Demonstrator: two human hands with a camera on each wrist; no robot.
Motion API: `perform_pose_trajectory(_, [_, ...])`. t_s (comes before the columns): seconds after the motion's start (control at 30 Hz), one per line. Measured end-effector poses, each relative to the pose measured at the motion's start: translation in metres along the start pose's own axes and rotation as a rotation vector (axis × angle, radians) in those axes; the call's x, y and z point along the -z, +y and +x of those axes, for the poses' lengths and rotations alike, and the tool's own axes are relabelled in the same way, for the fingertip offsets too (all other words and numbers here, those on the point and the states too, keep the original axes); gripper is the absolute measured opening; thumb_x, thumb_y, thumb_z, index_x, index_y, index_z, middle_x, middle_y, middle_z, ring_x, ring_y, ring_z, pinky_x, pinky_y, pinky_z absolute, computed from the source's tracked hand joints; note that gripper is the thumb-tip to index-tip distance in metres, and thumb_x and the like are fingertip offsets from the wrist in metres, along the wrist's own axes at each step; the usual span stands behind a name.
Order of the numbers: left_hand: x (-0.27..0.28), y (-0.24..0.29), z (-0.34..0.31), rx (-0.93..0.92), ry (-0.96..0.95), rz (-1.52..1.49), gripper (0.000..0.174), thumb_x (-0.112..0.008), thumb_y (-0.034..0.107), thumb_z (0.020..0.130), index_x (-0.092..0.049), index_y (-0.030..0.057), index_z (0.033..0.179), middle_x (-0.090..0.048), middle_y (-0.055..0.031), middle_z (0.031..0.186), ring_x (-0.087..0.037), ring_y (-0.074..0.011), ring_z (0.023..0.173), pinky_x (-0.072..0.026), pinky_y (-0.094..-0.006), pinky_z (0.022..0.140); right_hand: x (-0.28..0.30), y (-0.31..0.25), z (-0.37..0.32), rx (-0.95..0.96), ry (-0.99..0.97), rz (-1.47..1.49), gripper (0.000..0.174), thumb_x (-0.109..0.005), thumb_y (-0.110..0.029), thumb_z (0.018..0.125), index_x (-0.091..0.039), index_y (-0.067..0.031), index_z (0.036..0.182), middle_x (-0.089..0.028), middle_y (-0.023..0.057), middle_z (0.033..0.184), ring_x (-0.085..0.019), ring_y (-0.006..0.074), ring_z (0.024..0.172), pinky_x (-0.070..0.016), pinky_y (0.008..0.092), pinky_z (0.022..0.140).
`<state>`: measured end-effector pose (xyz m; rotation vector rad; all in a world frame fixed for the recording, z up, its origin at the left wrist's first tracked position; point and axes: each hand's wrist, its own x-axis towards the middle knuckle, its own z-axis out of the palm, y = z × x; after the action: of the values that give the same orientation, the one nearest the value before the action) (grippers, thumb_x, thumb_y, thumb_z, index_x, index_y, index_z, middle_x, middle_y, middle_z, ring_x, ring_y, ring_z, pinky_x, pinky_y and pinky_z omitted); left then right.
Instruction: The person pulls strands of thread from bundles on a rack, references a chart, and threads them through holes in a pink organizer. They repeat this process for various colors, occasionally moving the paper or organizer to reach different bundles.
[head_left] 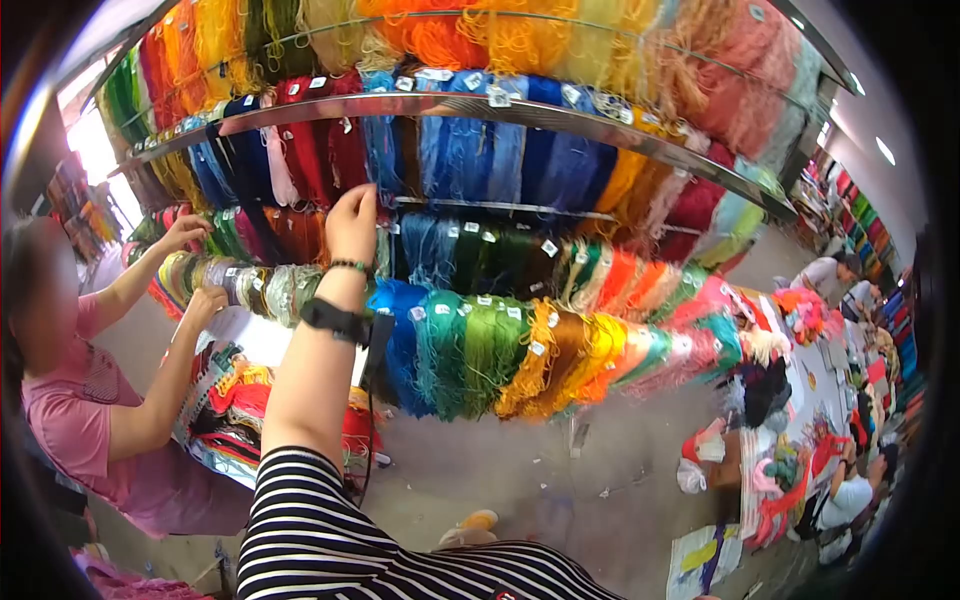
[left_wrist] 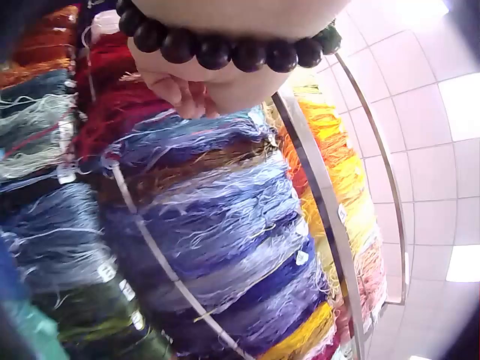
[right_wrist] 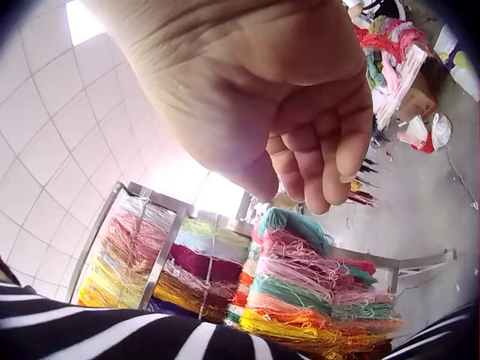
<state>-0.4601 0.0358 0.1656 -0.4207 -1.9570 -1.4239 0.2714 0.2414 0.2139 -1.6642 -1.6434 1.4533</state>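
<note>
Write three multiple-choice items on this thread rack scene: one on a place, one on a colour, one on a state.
1. Where is the left hand? A on the floor; B up at the skeins on the rack; C in a pocket.
2. The sleeve is striped: A black and white; B red and green; C blue and yellow.
3. The right hand: A grips scissors; B holds nothing, fingers loosely curled; C pinches a tag.
Key: B, it reaches among red and blue threads; A, the stripes show plainly; B, nothing lies in its fingers.
</note>
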Motion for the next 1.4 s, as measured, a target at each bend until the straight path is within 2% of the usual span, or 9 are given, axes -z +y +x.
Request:
perform_pose_trajectory(0.13, [-0.033, 0.015, 0.079, -0.183, 0.064, 0.115, 0.026, -0.055, 0.022, 0.088, -0.07, 0.0078, 0.103, -0.067, -0.0202, 0.095, -0.063, -0.0352, 0.094, -0.0495, -0.0419, 0.082, -0.023, -0.015, 0.03, -0.018, -0.058, -0.013, 0.018, -0.059, -0.021, 0.096, -0.064, -0.0047, 0.103, -0.064, 0.0015, 0.082, -0.055, 0.0075, 0.07, -0.0411, 0.0199, 0.062])
perform_pose_trajectory(0.17, [-0.032, 0.03, 0.093, -0.017, -0.023, 0.234, 0.026, -0.055, 0.024, 0.088, -0.07, 0.0077, 0.102, -0.066, -0.0216, 0.096, -0.063, -0.0369, 0.095, -0.0495, -0.0446, 0.082, -0.026, -0.018, 0.035, -0.021, -0.061, -0.04, 0.018, -0.059, -0.02, 0.096, -0.064, -0.0044, 0.103, -0.064, 0.0016, 0.083, -0.055, 0.0076, 0.07, -0.0413, 0.0203, 0.062])
perform_pose_trajectory(0.23, [-0.051, 0.012, 0.118, -0.045, 0.151, 0.304, 0.027, -0.059, 0.027, 0.085, -0.069, 0.0071, 0.1, -0.066, -0.0228, 0.097, -0.064, -0.0394, 0.091, -0.0504, -0.0465, 0.08, -0.031, -0.023, 0.04, -0.015, -0.069, -0.071, 0.018, -0.058, -0.02, 0.096, -0.064, -0.004, 0.103, -0.064, 0.0017, 0.083, -0.055, 0.0078, 0.07, -0.0418, 0.021, 0.062])
perform_pose_trajectory(0.33, [-0.052, 0.019, 0.128, 0.162, 0.157, 0.381, 0.029, -0.063, 0.03, 0.083, -0.068, 0.0063, 0.099, -0.066, -0.0231, 0.097, -0.064, -0.0404, 0.088, -0.0511, -0.0477, 0.078, -0.04, -0.031, 0.043, 0.003, -0.082, -0.088, 0.018, -0.058, -0.02, 0.096, -0.064, -0.0037, 0.102, -0.065, 0.0018, 0.084, -0.055, 0.0079, 0.07, -0.0421, 0.0215, 0.063])
perform_pose_trajectory(0.43, [-0.054, 0.016, 0.133, 0.16, 0.144, 0.467, 0.031, -0.065, 0.032, 0.081, -0.069, 0.0063, 0.097, -0.066, -0.0228, 0.097, -0.064, -0.0402, 0.089, -0.051, -0.0479, 0.078, -0.041, -0.034, 0.041, -0.004, -0.078, -0.109, 0.018, -0.057, -0.02, 0.096, -0.064, -0.004, 0.101, -0.065, 0.0012, 0.083, -0.055, 0.0078, 0.07, -0.042, 0.0215, 0.063])
perform_pose_trajectory(0.57, [-0.046, 0.016, 0.125, 0.053, 0.194, 0.354, 0.03, -0.066, 0.034, 0.081, -0.071, 0.0061, 0.091, -0.068, -0.0206, 0.093, -0.065, -0.0387, 0.088, -0.0506, -0.0464, 0.08, -0.039, -0.032, 0.043, -0.014, -0.084, -0.13, 0.018, -0.057, -0.02, 0.096, -0.064, -0.0043, 0.1, -0.064, 0.0006, 0.082, -0.053, 0.0075, 0.069, -0.041, 0.0215, 0.063])
perform_pose_trajectory(0.87, [-0.032, 0.013, 0.087, 0.025, 0.213, -0.042, 0.017, -0.068, 0.018, 0.084, -0.073, 0.0037, 0.092, -0.07, -0.0101, 0.08, -0.065, -0.0166, 0.071, -0.0494, -0.0302, 0.069, -0.047, -0.033, 0.039, -0.052, -0.089, -0.083, 0.018, -0.055, -0.019, 0.097, -0.064, -0.0032, 0.095, -0.062, -0.0001, 0.078, -0.05, 0.0066, 0.067, -0.0395, 0.021, 0.062])
perform_pose_trajectory(1.1, [-0.034, 0.005, 0.071, -0.082, 0.168, -0.027, 0.015, -0.067, 0.016, 0.086, -0.071, 0.0016, 0.088, -0.069, -0.0078, 0.081, -0.064, -0.0142, 0.07, -0.0491, -0.0293, 0.066, -0.037, -0.015, 0.047, -0.07, -0.12, -0.026, 0.018, -0.055, -0.018, 0.097, -0.063, -0.0024, 0.092, -0.062, 0.0012, 0.077, -0.053, 0.0073, 0.067, -0.0411, 0.0215, 0.062])
perform_pose_trajectory(1.4, [-0.044, 0.002, 0.044, 0.233, 0.105, -0.433, 0.017, -0.056, 0.013, 0.095, -0.062, -0.001, 0.103, -0.064, -0.0039, 0.076, -0.06, -0.0093, 0.062, -0.0504, -0.0227, 0.057, -0.038, -0.006, 0.045, -0.056, -0.116, -0.006, 0.017, -0.057, -0.019, 0.096, -0.063, -0.0028, 0.094, -0.063, 0.0033, 0.079, -0.054, 0.0095, 0.067, -0.0424, 0.0227, 0.062])
